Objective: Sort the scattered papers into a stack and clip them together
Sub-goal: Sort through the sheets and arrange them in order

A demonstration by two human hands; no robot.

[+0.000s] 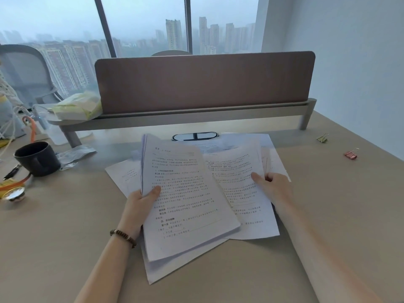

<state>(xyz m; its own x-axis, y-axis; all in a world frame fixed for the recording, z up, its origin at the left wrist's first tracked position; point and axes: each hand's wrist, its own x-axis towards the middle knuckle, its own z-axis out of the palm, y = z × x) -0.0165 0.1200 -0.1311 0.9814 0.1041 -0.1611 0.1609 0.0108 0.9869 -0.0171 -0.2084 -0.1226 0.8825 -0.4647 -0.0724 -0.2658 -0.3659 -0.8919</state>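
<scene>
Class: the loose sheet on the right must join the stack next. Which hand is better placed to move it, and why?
The right hand: it already pinches the loose sheet at its edge, while the left hand is occupied holding the stack.

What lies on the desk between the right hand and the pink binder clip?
Bare desk. In the head view, nothing lies between the right hand, pinching a sheet, and the pink binder clip.

The sheaf (pixel 185 200) pinched in the left hand (pixel 140 204) is thin matt white paper, printed, like the sheet (pixel 240 182) under the right hand's (pixel 273 189) thumb. Beneath both grips the desk (pixel 65 226) looks smooth, matt beige laminate. Far right of the right hand, two binder clips (pixel 350 154) seem painted metal.
</scene>
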